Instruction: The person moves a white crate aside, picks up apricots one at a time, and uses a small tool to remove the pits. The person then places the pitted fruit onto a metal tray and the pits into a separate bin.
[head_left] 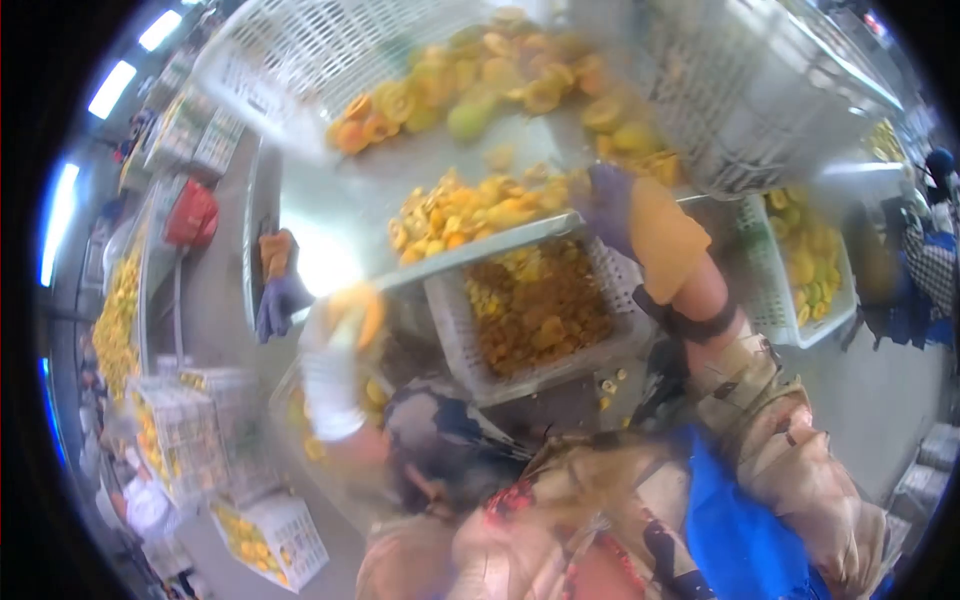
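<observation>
The gloved left hand (pixel 332 365) is pinching an orange fruit piece (pixel 370 315); the right hand (pixel 640 225), its fingers' opening unclear, is reaching over the worktop's edge (pixel 345 180), above a filled crate (pixel 497 388).

Bright glare, hazy fisheye blur

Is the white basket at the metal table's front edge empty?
The white plastic basket isn't empty: brown and yellow fruit pieces hide its bottom.
</observation>
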